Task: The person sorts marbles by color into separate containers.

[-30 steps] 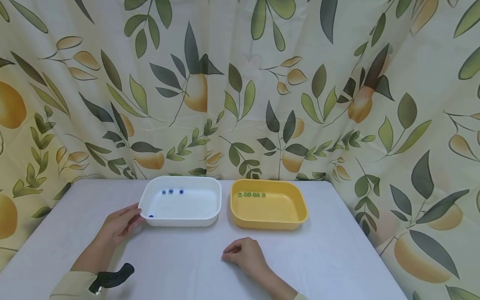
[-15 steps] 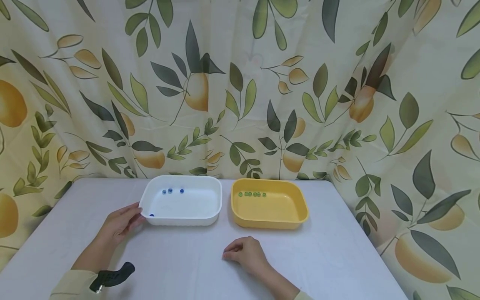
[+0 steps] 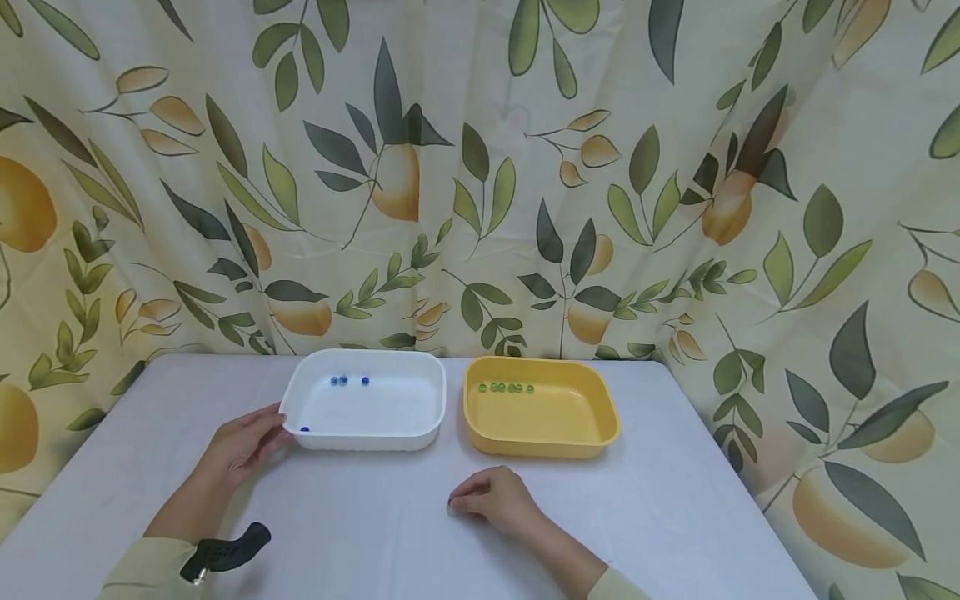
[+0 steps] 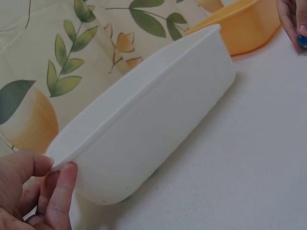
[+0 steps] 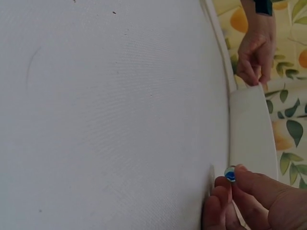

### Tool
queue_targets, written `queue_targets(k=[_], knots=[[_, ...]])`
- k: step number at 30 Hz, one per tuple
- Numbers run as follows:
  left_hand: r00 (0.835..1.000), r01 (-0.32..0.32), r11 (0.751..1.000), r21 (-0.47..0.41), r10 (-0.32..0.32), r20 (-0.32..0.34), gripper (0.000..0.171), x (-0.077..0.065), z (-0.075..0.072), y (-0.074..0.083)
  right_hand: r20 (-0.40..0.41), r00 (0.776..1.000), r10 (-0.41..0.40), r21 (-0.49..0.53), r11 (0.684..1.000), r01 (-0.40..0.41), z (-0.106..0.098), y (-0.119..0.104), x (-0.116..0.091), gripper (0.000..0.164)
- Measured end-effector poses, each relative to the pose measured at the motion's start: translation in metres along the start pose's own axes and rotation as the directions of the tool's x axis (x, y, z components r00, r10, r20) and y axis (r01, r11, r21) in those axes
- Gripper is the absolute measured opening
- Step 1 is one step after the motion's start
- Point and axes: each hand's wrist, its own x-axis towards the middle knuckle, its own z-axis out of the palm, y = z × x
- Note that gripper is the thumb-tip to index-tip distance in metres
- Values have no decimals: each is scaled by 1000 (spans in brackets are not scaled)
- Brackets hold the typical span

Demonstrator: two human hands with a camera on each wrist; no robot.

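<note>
My left hand [image 3: 240, 446] pinches the rim of the white tray [image 4: 144, 129] at its near left corner, thumb and fingers on either side of the wall. Inside the tray, blue marbles lie scattered: three [image 3: 343, 380] toward the back and one blue marble [image 3: 304, 429] by the near left corner. Between the thumb and fingers of my right hand [image 3: 497, 502] is a clear marble with a blue core [image 5: 230, 174], held low over the cloth in front of the trays. The head view shows little of it behind the fingertips.
A yellow tray [image 3: 547, 448] stands just right of the white one, with a row of several green marbles [image 3: 502, 387] along its back left. White cloth covers the table [image 3: 360, 525]. A fruit-patterned curtain [image 3: 480, 208] hangs behind it.
The leftmost marble at the back of the white tray has shifted right, close to its neighbour. Both hands keep their holds almost in place, and the head view has shifted slightly.
</note>
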Motion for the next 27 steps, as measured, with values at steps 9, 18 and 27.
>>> queue_targets(k=[9, 18, 27], knots=[[1000, -3, 1000, 14, 3, 2, 67, -1, 1, 1, 60, 996, 63, 107, 992, -69, -1, -3, 0, 13], [1000, 6, 1000, 13, -6, 0, 68, -3, 2, 0, 100, 985, 140, 175, 972, -156, 0, -9, 1, 13], [1000, 8, 1000, 8, -8, -6, 67, 0, 1, 0, 116, 982, 150, 219, 960, -173, 1, -19, 7, 14]])
